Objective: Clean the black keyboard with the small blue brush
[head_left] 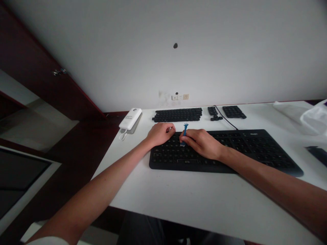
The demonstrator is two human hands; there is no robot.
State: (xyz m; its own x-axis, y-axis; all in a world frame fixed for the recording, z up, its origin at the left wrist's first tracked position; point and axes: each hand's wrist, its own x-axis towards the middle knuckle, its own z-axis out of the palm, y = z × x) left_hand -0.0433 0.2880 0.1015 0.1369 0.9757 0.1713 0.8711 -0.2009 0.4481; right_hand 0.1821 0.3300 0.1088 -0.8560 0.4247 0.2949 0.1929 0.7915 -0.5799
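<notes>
The right hand [201, 143] grasps a blue brush [185, 131] against the keyboard [189, 163]; the left hand [160, 133] curls, grip unclear; white bag [313, 117] far right.

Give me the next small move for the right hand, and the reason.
I'd make one short, light stroke with the blue tool in the right hand: its pale lower end is already down among the keyboard's key positions, the removed keycaps lie behind, and the left hand is at the far edge, beside the stroke.
</notes>
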